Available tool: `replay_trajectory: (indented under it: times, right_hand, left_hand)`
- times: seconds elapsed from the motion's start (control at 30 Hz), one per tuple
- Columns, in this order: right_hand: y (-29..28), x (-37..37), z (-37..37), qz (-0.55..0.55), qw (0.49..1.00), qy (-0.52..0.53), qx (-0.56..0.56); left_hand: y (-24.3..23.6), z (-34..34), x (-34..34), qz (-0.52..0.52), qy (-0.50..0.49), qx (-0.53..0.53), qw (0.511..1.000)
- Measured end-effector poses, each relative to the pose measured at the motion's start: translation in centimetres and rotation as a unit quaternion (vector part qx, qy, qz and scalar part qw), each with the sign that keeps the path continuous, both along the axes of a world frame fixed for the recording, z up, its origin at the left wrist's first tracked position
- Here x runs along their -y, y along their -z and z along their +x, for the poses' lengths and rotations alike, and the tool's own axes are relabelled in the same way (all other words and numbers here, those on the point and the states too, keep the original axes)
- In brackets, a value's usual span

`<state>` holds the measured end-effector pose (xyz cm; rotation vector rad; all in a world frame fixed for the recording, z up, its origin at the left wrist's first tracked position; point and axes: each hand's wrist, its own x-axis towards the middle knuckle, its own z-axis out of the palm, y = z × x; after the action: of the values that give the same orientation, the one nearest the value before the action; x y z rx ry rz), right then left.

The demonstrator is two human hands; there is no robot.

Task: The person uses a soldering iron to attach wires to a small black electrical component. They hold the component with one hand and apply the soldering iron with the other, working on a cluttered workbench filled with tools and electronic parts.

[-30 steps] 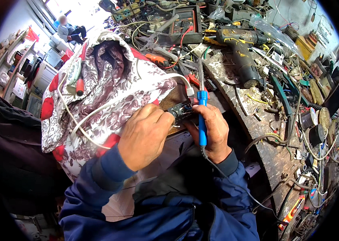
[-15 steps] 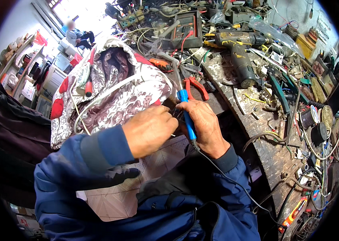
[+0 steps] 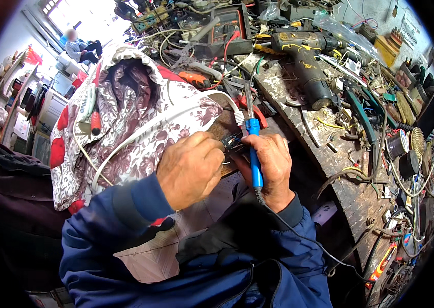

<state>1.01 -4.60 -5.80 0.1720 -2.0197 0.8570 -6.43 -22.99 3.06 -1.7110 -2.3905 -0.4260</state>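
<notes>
My right hand (image 3: 273, 167) is wrapped round a blue-handled soldering iron (image 3: 255, 167), whose metal shaft points away from me and whose dark cord trails back over my sleeve. Beside it, my left hand (image 3: 191, 167) is closed, fingertips pinched at a small dark part with thin wires (image 3: 231, 142); what exactly they grip is hidden. A white cable (image 3: 142, 138) curves over patterned cloth to a ribbed white end (image 3: 239, 118) near this part. Red-handled pliers (image 3: 260, 119) lie just beyond the iron, partly covered by it.
A white and red floral quilted fabric (image 3: 140, 118) covers the left side. On the worn bench (image 3: 340, 177) lie a cordless drill (image 3: 309, 66), green-handled cutters (image 3: 359, 113), a solder spool (image 3: 395, 146) and tangled wires. A person (image 3: 77, 47) sits in the far background.
My right hand and the soldering iron have shifted slightly right and nearer me. The small dark part and the cable's ribbed end now show more clearly between my hands.
</notes>
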Motion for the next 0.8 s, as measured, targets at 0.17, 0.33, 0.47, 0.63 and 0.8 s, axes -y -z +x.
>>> replay_trajectory:
  times: [0.17, 0.33, 0.47, 0.63, 0.8]
  right_hand:
    - [0.2, -0.1, 0.0, -0.010, 1.000, 0.008, -0.013]
    - [0.6, 0.0, -0.1, -0.018, 0.999, 0.015, -0.023]
    - [0.4, 0.0, 0.0, -0.029, 0.999, 0.011, -0.021]
    - [0.6, 0.0, 0.6, -0.038, 0.999, 0.005, -0.020]
    - [0.3, 0.5, 4.9, -0.147, 0.988, -0.045, -0.028]
  left_hand:
    - [0.5, 0.1, 0.1, 0.018, -0.009, -0.003, 1.000]
    - [0.4, 0.1, -0.1, 0.026, -0.035, 0.012, 0.999]
    - [0.4, 0.1, -0.2, 0.024, -0.044, 0.015, 0.999]
    - [0.8, 0.1, -0.3, 0.025, -0.044, 0.001, 0.999]
    - [0.7, 0.4, -0.2, 0.035, -0.047, -0.015, 0.998]
